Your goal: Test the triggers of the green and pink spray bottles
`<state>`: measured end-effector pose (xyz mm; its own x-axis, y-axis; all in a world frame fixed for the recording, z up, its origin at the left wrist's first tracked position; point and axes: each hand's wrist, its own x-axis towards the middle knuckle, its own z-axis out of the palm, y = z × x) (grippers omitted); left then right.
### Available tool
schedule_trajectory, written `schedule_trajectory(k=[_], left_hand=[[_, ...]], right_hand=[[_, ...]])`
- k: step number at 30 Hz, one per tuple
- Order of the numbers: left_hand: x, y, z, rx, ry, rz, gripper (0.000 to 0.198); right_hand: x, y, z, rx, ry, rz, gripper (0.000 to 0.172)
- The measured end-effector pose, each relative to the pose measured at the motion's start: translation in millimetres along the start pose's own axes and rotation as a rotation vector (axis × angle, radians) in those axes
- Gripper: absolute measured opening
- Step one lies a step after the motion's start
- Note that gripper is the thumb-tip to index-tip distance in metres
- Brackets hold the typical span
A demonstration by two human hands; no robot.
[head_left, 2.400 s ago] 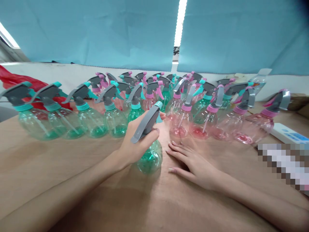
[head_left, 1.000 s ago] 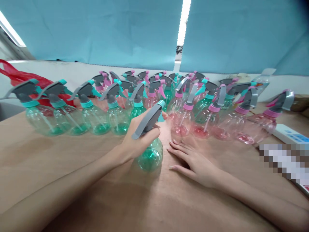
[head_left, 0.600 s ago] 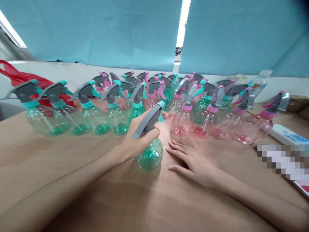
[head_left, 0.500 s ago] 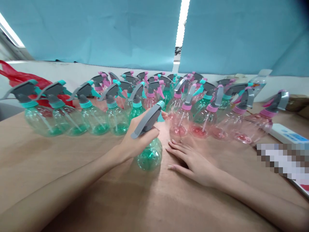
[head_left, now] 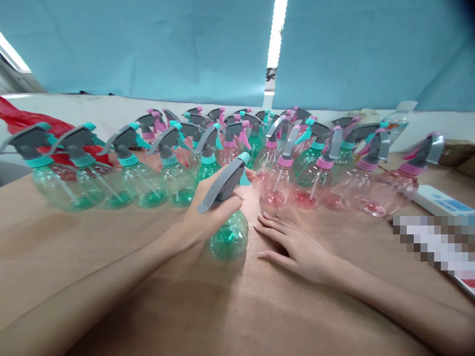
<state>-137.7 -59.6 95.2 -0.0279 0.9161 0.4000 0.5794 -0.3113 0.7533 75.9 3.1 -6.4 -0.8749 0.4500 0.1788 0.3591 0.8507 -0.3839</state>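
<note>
My left hand (head_left: 208, 207) is wrapped around the neck of a green spray bottle (head_left: 228, 240), just under its grey and turquoise trigger head (head_left: 224, 183). The bottle stands in front of me, its rounded clear green body showing below my hand; its collar is hidden by my fingers. Palm down on the table, my right hand (head_left: 293, 244) lies with fingers stretched out and apart, holding nothing. Its fingertips point toward the green bottle without touching it. Just beyond them stands a pink spray bottle (head_left: 276, 190).
Behind my hands, several green spray bottles (head_left: 143, 185) line the left and several pink ones (head_left: 388, 190) the right, with more farther back. A red plastic bag (head_left: 40, 118) lies at the left. At the right are a white box (head_left: 441, 200) and a clear bottle (head_left: 403, 118).
The view has shifted slightly. My left hand keeps its hold on the green spray bottle, and my right hand stays flat on the table.
</note>
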Motion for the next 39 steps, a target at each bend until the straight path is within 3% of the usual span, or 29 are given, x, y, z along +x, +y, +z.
schedule_trajectory(k=[32, 39], left_hand=[[0.8, -4.2, 2.4, -0.075, -0.048, -0.056, 0.043], [4.8, -8.4, 4.4, -0.061, -0.049, -0.007, 0.045]], right_hand=[[0.8, -2.6, -1.9, -0.028, -0.018, 0.005, 0.067], [0.2, -1.7, -1.0, -0.009, -0.009, 0.013, 0.066]])
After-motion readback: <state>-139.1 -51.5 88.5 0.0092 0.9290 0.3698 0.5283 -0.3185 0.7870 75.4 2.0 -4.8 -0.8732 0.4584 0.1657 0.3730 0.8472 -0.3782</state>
